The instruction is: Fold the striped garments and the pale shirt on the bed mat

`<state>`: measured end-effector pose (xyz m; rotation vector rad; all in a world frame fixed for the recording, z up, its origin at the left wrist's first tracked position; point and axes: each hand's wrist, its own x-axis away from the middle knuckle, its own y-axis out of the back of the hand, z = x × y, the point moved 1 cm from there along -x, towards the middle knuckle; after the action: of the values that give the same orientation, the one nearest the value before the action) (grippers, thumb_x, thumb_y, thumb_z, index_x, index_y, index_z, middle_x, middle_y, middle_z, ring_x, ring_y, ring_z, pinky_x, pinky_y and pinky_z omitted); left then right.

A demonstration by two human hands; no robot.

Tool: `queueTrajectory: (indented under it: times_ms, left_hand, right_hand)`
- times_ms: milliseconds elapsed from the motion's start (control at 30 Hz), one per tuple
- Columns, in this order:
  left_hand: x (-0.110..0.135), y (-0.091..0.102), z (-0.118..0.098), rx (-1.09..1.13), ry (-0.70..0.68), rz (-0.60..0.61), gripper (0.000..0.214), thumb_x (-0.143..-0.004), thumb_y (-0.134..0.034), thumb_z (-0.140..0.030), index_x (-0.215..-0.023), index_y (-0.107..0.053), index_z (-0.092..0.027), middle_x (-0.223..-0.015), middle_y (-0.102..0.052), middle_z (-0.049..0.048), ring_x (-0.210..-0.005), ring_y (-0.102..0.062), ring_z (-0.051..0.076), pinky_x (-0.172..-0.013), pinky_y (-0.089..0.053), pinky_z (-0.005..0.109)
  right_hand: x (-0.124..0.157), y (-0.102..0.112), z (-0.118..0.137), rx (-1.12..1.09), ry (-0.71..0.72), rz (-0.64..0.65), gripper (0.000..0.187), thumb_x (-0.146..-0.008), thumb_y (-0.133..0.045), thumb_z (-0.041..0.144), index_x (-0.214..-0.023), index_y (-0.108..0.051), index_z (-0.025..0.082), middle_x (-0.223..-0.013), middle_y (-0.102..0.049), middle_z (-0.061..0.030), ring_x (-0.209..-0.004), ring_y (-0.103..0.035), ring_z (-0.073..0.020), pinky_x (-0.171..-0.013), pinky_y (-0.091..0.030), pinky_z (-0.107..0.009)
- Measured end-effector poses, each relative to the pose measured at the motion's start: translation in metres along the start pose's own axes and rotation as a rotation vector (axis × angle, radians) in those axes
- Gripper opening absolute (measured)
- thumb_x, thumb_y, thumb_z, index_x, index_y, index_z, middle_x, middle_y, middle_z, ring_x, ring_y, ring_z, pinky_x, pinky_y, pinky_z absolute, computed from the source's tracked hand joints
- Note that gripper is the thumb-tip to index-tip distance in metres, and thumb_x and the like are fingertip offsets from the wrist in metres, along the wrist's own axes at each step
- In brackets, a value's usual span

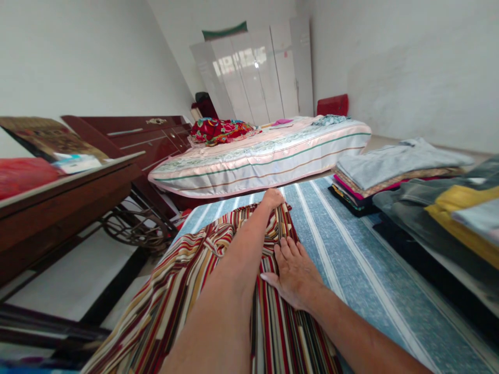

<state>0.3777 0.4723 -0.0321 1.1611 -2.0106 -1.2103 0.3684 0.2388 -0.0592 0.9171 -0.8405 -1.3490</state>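
A garment (183, 275) with red, black, cream and tan stripes lies spread over a blue bed cover with white stripes (331, 234). My left hand (273, 197) is stretched to the garment's far end, its fingers closed on the cloth near the edge. Nearer to me, my right hand (292, 270) rests flat on the garment's right side, fingers and thumb apart. A loose strap and some bunched folds show left of my left forearm, which covers the middle of the cloth.
To the right are a stack of folded clothes (397, 163), grey jeans (413, 200) and a yellow garment (463, 213). A sewing machine table (70, 197) stands on the left. Beyond lies a second bed (268, 161) with a red floral cloth (222, 131), before a white wardrobe (249, 78).
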Motion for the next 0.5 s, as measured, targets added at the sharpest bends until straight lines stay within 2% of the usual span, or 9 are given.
queueTrajectory:
  times_ms: [133,233,333,500]
  left_hand:
    - [0.0019,0.0002,0.0028,0.044,0.008,0.007,0.025,-0.082,-0.062,-0.030,-0.098,-0.062,-0.011,-0.089,-0.065,0.0038,-0.077,-0.062,0.015,-0.068,-0.052,0.031]
    - [0.0004,0.0031,0.0024,0.090,-0.018,-0.002,0.040,-0.072,-0.069,-0.021,-0.109,-0.061,-0.009,-0.078,-0.067,0.0008,-0.069,-0.063,0.014,-0.064,-0.050,0.025]
    - [-0.0008,0.0041,0.0029,0.100,-0.049,-0.021,0.053,-0.069,-0.066,-0.013,-0.121,-0.056,-0.011,-0.079,-0.069,-0.0007,-0.068,-0.063,0.013,-0.066,-0.049,0.022]
    - [-0.0002,0.0003,0.0059,0.004,-0.086,-0.050,0.057,-0.068,-0.059,-0.006,-0.124,-0.054,-0.012,-0.084,-0.070,0.0006,-0.074,-0.063,0.014,-0.072,-0.049,0.023]
  right_hand:
    - [-0.0009,0.0001,-0.0003,0.004,0.001,-0.004,0.084,-0.087,-0.009,0.065,-0.142,-0.025,0.003,-0.150,-0.016,-0.0193,-0.139,-0.006,-0.0313,-0.111,-0.005,-0.047]
    - [-0.0010,0.0003,-0.0005,0.011,0.000,-0.005,0.084,-0.087,-0.009,0.065,-0.142,-0.025,0.004,-0.150,-0.017,-0.0186,-0.139,-0.007,-0.0310,-0.111,-0.005,-0.047]
    - [-0.0006,0.0005,-0.0005,0.013,-0.008,0.001,0.082,-0.087,-0.013,0.065,-0.143,-0.025,0.005,-0.150,-0.016,-0.0179,-0.139,-0.006,-0.0308,-0.111,-0.004,-0.046]
    - [0.0000,0.0021,0.0000,0.018,-0.017,0.008,0.082,-0.087,-0.013,0.065,-0.143,-0.025,0.006,-0.151,-0.015,-0.0160,-0.139,-0.006,-0.0291,-0.111,-0.005,-0.046]
